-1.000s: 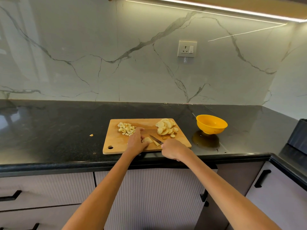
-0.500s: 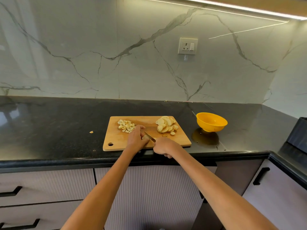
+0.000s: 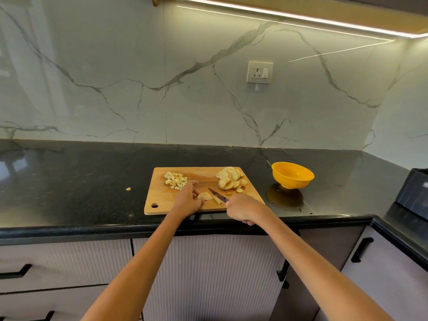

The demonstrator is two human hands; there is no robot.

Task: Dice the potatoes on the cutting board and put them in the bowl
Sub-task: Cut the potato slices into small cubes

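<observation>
Head view only, looking down on a black countertop [image 3: 81, 181]. Lying near its front edge, a wooden cutting board [image 3: 162, 195]. Heaped at the board's far left, diced potato [image 3: 175, 180]; piled at its far right, potato slices [image 3: 230, 181]. Pinned near the board's middle under the left hand [image 3: 187, 200], a stack of slices [image 3: 205, 196], fingers curled down on it. Closed round a knife handle just off the board's front edge, the right hand [image 3: 240, 208]; handle itself hidden inside the fist. Angled up and to the left, the knife [image 3: 217, 195], blade just right of the held stack, a cut strip lying under it. Standing on the counter just right of the board, apart from it, a yellow bowl [image 3: 293, 175]. Lying alone on the counter left of the board, a small potato scrap [image 3: 128, 188]. Mounted on the marble wall behind, a power socket [image 3: 259, 72].
</observation>
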